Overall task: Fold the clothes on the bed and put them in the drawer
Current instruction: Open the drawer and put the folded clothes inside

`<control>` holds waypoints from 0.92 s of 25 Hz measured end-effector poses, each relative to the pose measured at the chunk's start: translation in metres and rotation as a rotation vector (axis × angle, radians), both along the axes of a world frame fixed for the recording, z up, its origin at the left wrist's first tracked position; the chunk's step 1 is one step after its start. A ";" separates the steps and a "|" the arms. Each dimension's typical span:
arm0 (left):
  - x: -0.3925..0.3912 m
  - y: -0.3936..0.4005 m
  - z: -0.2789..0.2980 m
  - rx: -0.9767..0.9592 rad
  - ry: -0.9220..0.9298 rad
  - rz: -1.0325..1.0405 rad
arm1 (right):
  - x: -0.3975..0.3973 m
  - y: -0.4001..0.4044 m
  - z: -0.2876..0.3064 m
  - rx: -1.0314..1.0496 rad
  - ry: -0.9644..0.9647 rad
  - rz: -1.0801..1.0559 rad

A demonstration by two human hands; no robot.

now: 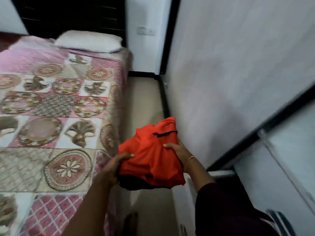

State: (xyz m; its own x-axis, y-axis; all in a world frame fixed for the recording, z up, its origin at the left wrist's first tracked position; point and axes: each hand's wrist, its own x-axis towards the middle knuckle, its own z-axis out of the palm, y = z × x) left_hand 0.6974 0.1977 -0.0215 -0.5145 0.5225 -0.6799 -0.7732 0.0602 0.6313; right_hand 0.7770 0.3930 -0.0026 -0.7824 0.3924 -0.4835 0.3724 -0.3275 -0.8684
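Both my hands, left (117, 165) and right (179, 154), grip the folded clothes (151, 155); next, I judge, lowering them into the drawer (219, 172).

Both hands carry folded clothes (151, 157), an orange garment w/ a black drawstring on top and a dark one beneath, above the floor (146, 103) btwn bed (56, 106) and white wardrobe (238, 74). Left hand (113, 167) grips the stack's left edge, thumb on top; right hand (179, 155), bangle at the wrist, grips the right edge. A white pillow (88, 41) lies at the bed's head on a patterned pink quilt. Frame is motion-blurred.
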 end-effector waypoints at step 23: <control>0.356 0.177 -0.090 -0.212 0.228 0.022 | 0.324 0.115 -0.104 0.352 -0.428 -0.278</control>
State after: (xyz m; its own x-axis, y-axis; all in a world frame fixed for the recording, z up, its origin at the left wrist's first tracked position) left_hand 1.0538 0.3742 -0.1114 -0.6758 0.3688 -0.6382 -0.6155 0.1941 0.7639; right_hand 1.1008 0.5084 -0.1070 -0.3937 0.7466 -0.5363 0.6535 -0.1830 -0.7345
